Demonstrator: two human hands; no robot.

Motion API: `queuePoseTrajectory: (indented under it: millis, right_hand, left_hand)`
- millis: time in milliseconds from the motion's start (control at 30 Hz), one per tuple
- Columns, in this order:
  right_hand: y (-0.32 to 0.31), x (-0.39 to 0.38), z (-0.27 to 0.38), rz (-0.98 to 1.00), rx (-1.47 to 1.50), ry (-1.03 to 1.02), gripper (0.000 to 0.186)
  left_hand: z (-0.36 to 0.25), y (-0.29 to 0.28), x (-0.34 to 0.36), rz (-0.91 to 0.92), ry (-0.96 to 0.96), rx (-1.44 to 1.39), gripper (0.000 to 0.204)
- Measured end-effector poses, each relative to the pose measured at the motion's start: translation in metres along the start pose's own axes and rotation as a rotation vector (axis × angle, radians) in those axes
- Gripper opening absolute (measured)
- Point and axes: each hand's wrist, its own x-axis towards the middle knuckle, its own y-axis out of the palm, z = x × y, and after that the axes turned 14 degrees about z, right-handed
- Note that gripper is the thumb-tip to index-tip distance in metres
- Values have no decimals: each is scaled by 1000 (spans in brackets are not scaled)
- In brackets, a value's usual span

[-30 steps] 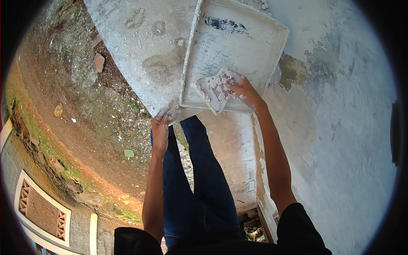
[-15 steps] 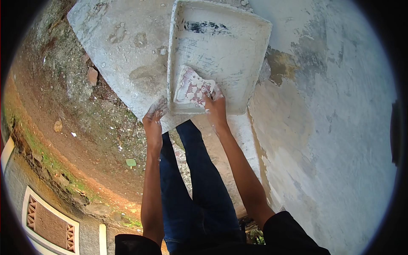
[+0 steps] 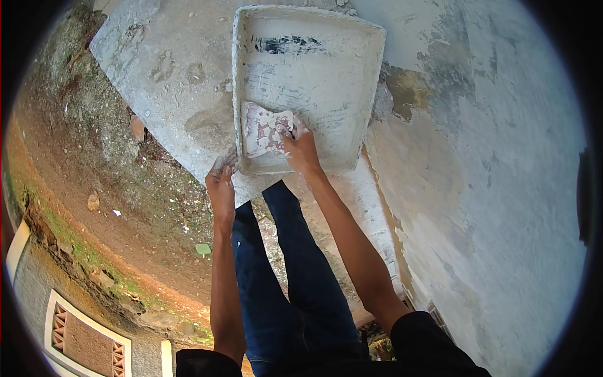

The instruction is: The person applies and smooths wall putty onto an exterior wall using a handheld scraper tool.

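Patchy grey-and-white wall (image 3: pixel 483 188) fills the right side, while brown, littered ground (image 3: pixel 119 201) curves along the left. Between them stretches a pale, stained slab (image 3: pixel 169 100). On it, near the wall, is a rectangular tray (image 3: pixel 339 94) coated in white. Inside the tray's outline, toward its near left corner, is a flat pinkish piece (image 3: pixel 262 131) blotched with white paste. The right hand (image 3: pixel 303 149) grasps its right edge, thumb on top. The left hand (image 3: pixel 221 182), whitened too, is beside that same corner; whether its fingers grip the rim, I cannot tell. A small green scrap (image 3: pixel 202 249) lies on the ground.
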Motion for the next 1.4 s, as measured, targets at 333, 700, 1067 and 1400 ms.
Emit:
queuePoseTrajectory:
  millis: [333, 700, 1067, 1400]
  right_hand:
    - [-13, 5, 11, -73, 152, -62, 29]
    - [-12, 41, 37, -128, -349, 18, 40]
    - [-1, 51, 39, -178, -374, 37, 38]
    - [-11, 41, 17, -81, -197, 39, 42]
  left_hand:
    - [-11, -8, 6, 26, -50, 78, 33]
    - [-64, 4, 52, 103, 16, 339, 31]
    - [-69, -8, 64, 262, 60, 586, 26]
    - [-62, -14, 74, 236, 71, 520, 23]
